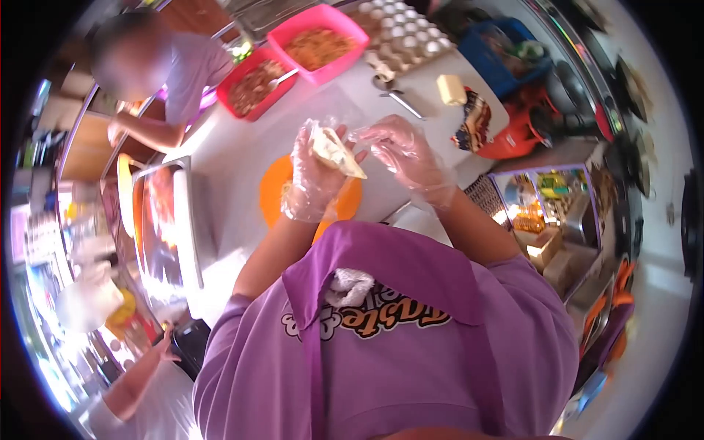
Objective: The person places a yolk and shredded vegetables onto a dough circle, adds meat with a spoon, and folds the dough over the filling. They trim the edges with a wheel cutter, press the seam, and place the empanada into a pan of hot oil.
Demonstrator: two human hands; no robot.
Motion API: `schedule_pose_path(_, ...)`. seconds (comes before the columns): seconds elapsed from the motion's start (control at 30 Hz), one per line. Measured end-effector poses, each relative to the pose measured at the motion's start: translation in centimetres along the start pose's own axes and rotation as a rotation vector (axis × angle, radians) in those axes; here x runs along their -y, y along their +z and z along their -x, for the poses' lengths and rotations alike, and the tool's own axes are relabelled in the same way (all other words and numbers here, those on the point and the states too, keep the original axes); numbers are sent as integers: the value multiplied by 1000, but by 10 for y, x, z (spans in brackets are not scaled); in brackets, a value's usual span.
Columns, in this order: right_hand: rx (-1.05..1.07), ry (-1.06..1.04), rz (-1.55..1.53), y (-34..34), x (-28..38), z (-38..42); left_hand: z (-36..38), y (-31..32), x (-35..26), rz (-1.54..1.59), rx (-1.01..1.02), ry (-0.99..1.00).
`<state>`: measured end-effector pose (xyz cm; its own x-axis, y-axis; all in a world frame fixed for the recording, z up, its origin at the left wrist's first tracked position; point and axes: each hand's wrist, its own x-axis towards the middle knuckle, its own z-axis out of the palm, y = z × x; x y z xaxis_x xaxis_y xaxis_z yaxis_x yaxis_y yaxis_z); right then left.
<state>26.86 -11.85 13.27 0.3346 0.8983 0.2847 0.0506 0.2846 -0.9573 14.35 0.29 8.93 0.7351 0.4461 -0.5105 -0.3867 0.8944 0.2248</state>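
My left hand (312,176), in a clear plastic glove, cradles a pale folded dough wrapper (334,154) across its palm and fingers. The wrapper tapers to a point toward the lower right. Just to its right, my right hand (402,152), gloved the same way, has its fingers bent and apart, fingertips close to the wrapper, with nothing visible in them. Beneath my left hand lies a round orange board (275,192), partly covered by that hand and forearm.
Pink tubs of shredded filling (319,48) and of meat-like filling with a spoon (257,86) stand ahead. Egg trays (407,37), a yellow block (451,89) and a dark patterned cloth (475,121) are at the right. A person (194,73) sits left; a metal-framed case (161,220) stands nearer.
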Motion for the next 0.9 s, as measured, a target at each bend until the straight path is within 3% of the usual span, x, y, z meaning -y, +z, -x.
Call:
schedule_pose_path(0.07,43,26,-17,7,7,-10,12,3,-8,1,23,38)
schedule_pose_path(0.13,271,-209,535,15,6,-20,6,-15,-13,35,65,72)
schedule_pose_path(0.27,251,-186,436,43,-5,-29,22,-26,-26,-9,181,150)
schedule_pose_path(0.43,148,-96,248,67,-21,-42,34,-41,-38,22,170,247)
schedule_pose_path(0.57,261,-72,246,75,-20,-51,40,-51,-44,119,177,255)
schedule_pose_path(0.67,326,-216,419,81,-25,-51,38,-68,-45,138,139,272)
schedule_pose_path(0.73,223,-223,448,90,-28,-48,36,-72,-51,102,158,312)
schedule_pose_path(0.9,303,-77,275,101,-31,-59,41,-85,-50,150,134,334)
